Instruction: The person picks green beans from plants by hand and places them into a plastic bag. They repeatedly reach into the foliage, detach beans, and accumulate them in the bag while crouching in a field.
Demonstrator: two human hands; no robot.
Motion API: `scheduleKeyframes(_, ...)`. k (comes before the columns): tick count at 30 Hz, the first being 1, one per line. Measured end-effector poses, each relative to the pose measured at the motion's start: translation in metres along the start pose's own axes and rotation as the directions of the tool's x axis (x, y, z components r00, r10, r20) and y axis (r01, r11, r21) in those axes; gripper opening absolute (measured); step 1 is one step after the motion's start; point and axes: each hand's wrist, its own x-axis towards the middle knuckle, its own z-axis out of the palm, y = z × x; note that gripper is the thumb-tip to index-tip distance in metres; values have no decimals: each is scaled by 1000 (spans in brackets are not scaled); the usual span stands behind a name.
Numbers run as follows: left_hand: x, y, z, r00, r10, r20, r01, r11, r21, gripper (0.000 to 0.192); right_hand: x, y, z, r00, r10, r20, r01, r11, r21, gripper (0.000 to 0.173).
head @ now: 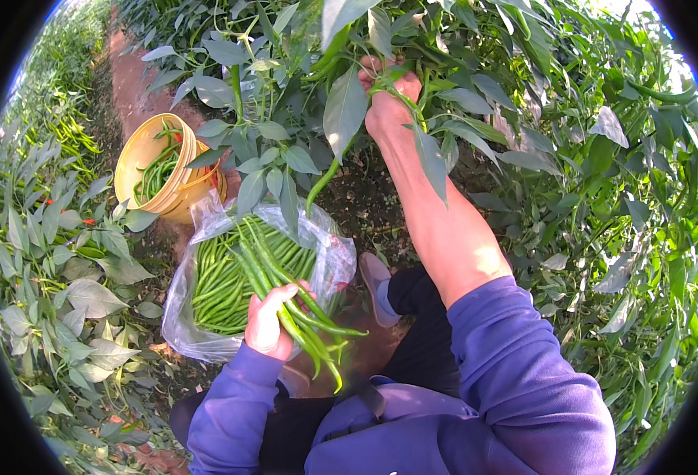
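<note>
My left hand [270, 323] grips several long green chili peppers [292, 309], which stick out on both sides of the fist. Below them a clear plastic bag [177, 320] stands open, with many green chili peppers [218, 285] lying in it. My right hand [392, 80] reaches into a pepper plant [230, 95] with its fingers curled. Leaves and a green stem or pepper cover part of that hand, so what it holds cannot be made out. One green chili pepper [324, 183] hangs from the plant just left of my right forearm.
A yellow plastic bucket [124, 184] leans beyond the bag, with green peppers and some red inside. Dense pepper plants [610, 225] rise on the right, and more foliage [94, 297] lines the left. A reddish dirt path [129, 83] runs between rows. My shoe [376, 285] is beside the bag.
</note>
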Motion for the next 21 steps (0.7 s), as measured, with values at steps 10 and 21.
scheduleKeyframes(10, -1, 1, 0, 1000, -16, -14, 16, 1000, 14, 22, 19, 14, -14, 994, 28, -105, -16, 993, 114, 23)
scheduleKeyframes(21, 4, -2, -1, 1000, -21, -19, 19, 996, -85, 23, 3, 13, -10, 942, 288, -172, -282, 958, 59, 32)
